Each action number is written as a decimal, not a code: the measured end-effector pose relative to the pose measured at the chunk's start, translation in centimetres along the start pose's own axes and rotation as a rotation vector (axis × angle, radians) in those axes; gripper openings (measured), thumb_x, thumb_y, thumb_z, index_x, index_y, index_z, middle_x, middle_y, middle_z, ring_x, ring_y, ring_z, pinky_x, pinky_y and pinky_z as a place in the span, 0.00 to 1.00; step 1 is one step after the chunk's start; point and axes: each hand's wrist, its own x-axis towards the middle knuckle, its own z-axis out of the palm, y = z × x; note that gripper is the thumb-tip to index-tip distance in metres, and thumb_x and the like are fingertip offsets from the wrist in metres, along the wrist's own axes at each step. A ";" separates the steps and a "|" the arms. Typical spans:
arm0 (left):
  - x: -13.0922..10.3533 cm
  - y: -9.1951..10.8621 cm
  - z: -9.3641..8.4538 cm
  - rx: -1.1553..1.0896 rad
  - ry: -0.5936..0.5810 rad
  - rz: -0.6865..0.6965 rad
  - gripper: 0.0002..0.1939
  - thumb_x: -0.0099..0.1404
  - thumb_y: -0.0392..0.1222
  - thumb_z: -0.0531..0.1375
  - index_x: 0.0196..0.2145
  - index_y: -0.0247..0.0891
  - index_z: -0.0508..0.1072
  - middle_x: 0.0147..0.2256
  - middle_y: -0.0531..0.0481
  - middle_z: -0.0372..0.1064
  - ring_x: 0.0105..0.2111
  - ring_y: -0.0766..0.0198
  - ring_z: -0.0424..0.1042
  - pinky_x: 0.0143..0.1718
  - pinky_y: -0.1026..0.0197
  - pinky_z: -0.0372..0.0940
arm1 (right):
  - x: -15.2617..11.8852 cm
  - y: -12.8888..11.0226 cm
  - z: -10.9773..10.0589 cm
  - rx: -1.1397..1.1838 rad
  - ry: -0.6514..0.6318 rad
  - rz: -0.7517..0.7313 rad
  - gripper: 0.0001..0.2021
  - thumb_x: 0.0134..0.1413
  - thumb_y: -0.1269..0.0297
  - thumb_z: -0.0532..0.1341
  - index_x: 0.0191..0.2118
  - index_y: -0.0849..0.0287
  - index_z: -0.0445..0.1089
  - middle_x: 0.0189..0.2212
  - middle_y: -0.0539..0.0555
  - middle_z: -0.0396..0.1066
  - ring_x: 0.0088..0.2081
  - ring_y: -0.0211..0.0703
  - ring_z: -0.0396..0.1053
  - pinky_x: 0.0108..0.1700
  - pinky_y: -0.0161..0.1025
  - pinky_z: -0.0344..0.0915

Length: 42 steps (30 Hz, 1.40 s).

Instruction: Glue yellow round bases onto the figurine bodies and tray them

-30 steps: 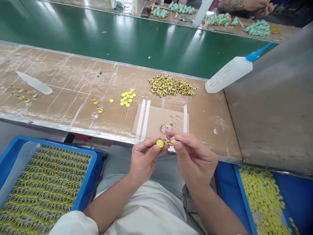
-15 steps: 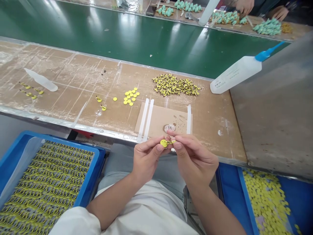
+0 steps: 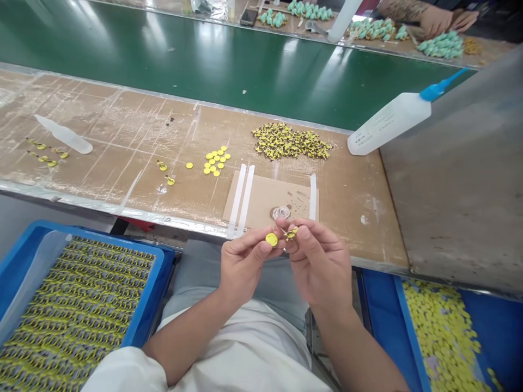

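Between its thumb and fingers, my left hand (image 3: 245,264) pinches a round yellow disc (image 3: 271,239) with its flat face toward me. My right hand (image 3: 321,261) grips a small yellow-and-dark piece (image 3: 291,234) just to the right of the disc. Whether the two parts touch is hard to make out. Both hands are at the table's front edge, close to a cardboard sheet (image 3: 261,196) held by white tape. On that sheet, a small clear round dish (image 3: 281,213) sits just beyond my fingertips.
Loose yellow discs (image 3: 216,160) and a heap of yellow-and-dark pieces (image 3: 288,141) lie on the table. A white bottle (image 3: 390,122) leans at right. Blue trays (image 3: 157,294) flank my lap. Across the green belt (image 3: 204,65), another person's hands (image 3: 439,22) work near mint-coloured pieces.
My right hand has turned and tilted its small piece, drawing it slightly off the disc. The disc stays in my left hand. The whole view has shifted a little.
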 end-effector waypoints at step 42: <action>-0.3 0.2 0.1 0.088 0.072 0.026 0.11 0.57 0.44 0.73 0.39 0.46 0.85 0.40 0.45 0.82 0.39 0.56 0.82 0.43 0.54 0.79 | -0.7 0.6 0.4 -0.464 -0.045 -0.501 0.12 0.63 0.77 0.65 0.45 0.53 0.80 0.40 0.54 0.76 0.45 0.49 0.76 0.50 0.48 0.77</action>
